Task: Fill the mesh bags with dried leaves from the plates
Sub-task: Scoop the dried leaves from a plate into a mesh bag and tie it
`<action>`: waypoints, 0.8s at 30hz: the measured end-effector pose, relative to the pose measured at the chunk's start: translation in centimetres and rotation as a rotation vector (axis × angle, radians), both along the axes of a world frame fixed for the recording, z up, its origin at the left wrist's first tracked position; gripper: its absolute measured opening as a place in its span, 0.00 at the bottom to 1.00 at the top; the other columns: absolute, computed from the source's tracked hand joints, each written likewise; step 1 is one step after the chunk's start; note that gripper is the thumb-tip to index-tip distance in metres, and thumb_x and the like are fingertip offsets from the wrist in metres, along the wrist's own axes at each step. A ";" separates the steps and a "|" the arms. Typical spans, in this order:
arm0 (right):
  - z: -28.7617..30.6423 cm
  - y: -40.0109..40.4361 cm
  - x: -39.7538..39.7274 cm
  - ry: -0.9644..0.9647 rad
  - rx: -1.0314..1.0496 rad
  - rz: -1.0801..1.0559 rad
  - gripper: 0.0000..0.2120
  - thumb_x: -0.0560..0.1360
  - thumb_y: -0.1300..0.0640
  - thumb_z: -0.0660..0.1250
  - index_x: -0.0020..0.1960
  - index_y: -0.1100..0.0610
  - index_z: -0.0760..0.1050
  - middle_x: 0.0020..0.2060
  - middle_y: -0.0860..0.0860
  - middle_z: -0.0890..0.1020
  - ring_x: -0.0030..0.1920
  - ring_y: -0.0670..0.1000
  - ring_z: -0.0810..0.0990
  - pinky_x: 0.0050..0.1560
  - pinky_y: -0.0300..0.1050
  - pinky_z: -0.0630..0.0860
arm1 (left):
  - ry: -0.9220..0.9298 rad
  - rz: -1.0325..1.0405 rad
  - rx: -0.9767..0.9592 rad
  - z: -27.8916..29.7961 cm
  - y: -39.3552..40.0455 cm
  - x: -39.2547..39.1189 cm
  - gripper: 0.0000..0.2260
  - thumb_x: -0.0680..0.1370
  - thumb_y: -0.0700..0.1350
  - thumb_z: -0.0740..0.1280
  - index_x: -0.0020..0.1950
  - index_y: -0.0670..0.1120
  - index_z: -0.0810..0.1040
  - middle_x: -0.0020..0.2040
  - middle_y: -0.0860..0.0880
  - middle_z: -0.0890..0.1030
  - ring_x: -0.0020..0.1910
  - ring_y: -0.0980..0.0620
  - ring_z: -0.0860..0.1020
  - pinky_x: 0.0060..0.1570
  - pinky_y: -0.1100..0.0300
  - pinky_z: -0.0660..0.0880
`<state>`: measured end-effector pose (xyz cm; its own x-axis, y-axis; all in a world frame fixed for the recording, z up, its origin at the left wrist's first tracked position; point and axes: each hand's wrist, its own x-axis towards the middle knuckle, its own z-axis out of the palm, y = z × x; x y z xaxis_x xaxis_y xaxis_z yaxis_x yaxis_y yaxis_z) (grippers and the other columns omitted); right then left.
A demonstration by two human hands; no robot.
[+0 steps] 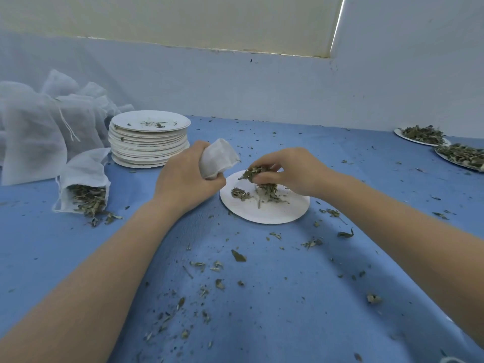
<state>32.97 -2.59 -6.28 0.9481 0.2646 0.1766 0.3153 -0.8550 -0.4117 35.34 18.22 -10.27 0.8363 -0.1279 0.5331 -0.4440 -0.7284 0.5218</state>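
Left hand (187, 179): grips mesh bag (219, 158) (frame centre) | right hand (293, 172): pinches dried leaves (252, 174) | paper plate (264, 209): beneath, on blue surface (262, 297)

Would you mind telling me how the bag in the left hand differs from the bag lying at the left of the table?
The held bag is gripped upright in the left hand; the lying bag rests on its side on the cloth. The held bag shows no leaves; the lying bag holds leaves, with some spilled at its mouth. Both are white mesh.
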 end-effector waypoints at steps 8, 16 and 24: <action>2.7 -0.4 -0.9 -0.159 0.115 -0.017 0.09 0.77 0.60 0.66 0.56 0.56 0.79 0.46 0.52 0.78 0.28 0.39 0.77 0.37 0.26 0.72 | 0.009 -0.008 0.133 0.0 -0.5 -0.2 0.19 0.68 0.51 0.68 0.58 0.51 0.71 0.48 0.52 0.77 0.45 0.49 0.74 0.43 0.56 0.71; 3.0 2.1 -1.5 -0.269 -0.227 0.151 0.09 0.75 0.60 0.68 0.54 0.58 0.82 0.45 0.56 0.83 0.44 0.52 0.79 0.49 0.44 0.73 | -0.038 -0.005 0.131 0.1 -1.6 -0.7 0.21 0.66 0.52 0.69 0.57 0.51 0.71 0.46 0.56 0.74 0.42 0.53 0.70 0.39 0.59 0.65; 2.6 3.0 -1.8 0.018 0.288 0.147 0.15 0.74 0.60 0.70 0.59 0.51 0.77 0.50 0.46 0.83 0.48 0.38 0.80 0.55 0.33 0.74 | -0.035 -0.101 -0.078 0.5 -2.0 -1.4 0.16 0.67 0.51 0.72 0.52 0.51 0.74 0.42 0.56 0.78 0.42 0.53 0.75 0.40 0.56 0.73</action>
<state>31.14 0.39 -3.65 0.9071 0.3404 0.2478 0.4172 -0.6485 -0.6366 33.98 16.24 -9.76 0.8023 -0.1672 0.5730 -0.5315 -0.6372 0.5582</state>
